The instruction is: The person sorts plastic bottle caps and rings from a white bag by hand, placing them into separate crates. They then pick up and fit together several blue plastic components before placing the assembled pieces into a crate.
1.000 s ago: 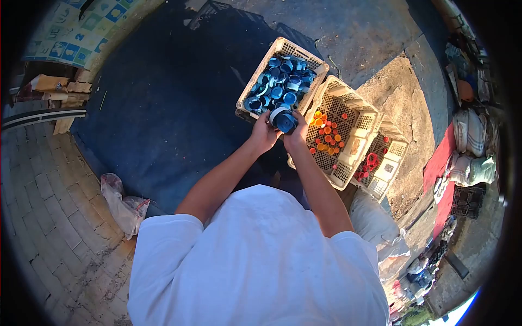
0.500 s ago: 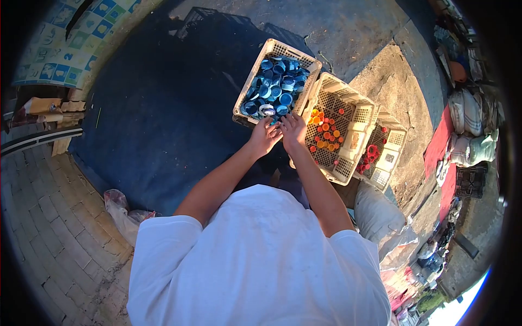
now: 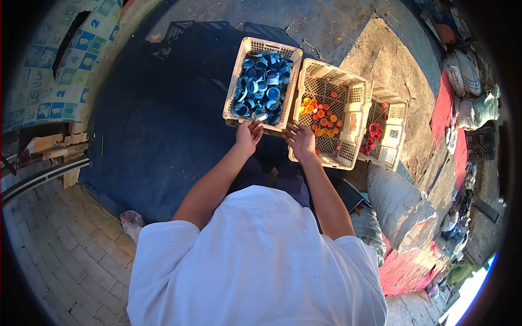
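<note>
A cream plastic crate [image 3: 230, 103] holds a heap of blue caps [image 3: 262, 84], with a whitish one near its front edge. My left hand [image 3: 248, 135] is at the crate's near edge, fingers curled; whether they grip the rim or anything else is hidden. My right hand [image 3: 300, 140] is beside the near left corner of the second crate [image 3: 356, 111], its fingers apart and nothing visible in them. That crate contains orange, yellow and red caps [image 3: 322, 115]. A third crate [image 3: 399, 114] on the right has red pieces [image 3: 374, 132] inside.
Dark blue sheeting [image 3: 157, 108] covers the ground. A stuffed pale sack [image 3: 394, 198] lies right of my body, near red cloth [image 3: 410, 269]. On the left are a patterned sheet [image 3: 70, 70], a curved metal bar [image 3: 46, 178] and brick paving [image 3: 70, 244].
My hands have moved apart and back from the blue caps to the crate edges. The view has shifted, so the blue-cap crate appears further left and more upright.
</note>
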`<state>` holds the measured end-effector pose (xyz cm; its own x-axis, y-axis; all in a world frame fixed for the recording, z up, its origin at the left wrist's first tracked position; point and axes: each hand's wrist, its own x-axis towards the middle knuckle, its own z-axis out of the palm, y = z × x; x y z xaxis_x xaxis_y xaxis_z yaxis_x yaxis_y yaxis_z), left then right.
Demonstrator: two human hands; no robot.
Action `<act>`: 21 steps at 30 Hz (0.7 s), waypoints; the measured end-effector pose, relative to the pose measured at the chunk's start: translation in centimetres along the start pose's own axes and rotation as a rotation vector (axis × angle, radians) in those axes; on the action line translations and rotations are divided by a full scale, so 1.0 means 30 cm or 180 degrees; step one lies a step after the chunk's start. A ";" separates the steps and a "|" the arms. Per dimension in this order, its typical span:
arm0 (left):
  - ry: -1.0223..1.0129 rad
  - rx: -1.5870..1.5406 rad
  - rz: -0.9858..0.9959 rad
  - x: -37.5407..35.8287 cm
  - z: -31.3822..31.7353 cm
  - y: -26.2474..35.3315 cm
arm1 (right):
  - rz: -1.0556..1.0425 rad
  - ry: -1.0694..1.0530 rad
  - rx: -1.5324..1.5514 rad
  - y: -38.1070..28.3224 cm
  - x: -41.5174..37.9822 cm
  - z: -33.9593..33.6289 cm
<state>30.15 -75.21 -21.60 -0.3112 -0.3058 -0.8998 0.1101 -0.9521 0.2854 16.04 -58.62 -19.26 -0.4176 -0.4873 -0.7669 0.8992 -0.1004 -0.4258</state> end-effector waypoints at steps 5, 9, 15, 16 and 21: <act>-0.0402 0.0424 -0.0005 0.000 0.058 -0.040 | -0.0285 0.0246 0.0514 -0.019 -0.083 -0.200; -0.0562 0.0952 -0.0207 -0.027 0.182 -0.165 | -0.0477 0.0698 0.0797 -0.060 -0.209 -0.340; -0.1059 0.1510 -0.0621 -0.065 0.350 -0.422 | -0.0903 0.1315 0.1352 -0.135 -0.415 -0.597; -0.1014 0.1560 -0.0750 -0.080 0.380 -0.466 | -0.1028 0.1274 0.1405 -0.128 -0.427 -0.678; -0.1041 0.2079 -0.1038 -0.138 0.471 -0.696 | -0.1519 0.1604 0.1873 -0.208 -0.634 -0.902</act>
<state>15.81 -54.21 -19.17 -0.5046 0.0979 -0.8578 -0.5778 -0.7765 0.2512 14.85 -25.26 -15.00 -0.6458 0.1426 -0.7500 0.4799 -0.6882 -0.5441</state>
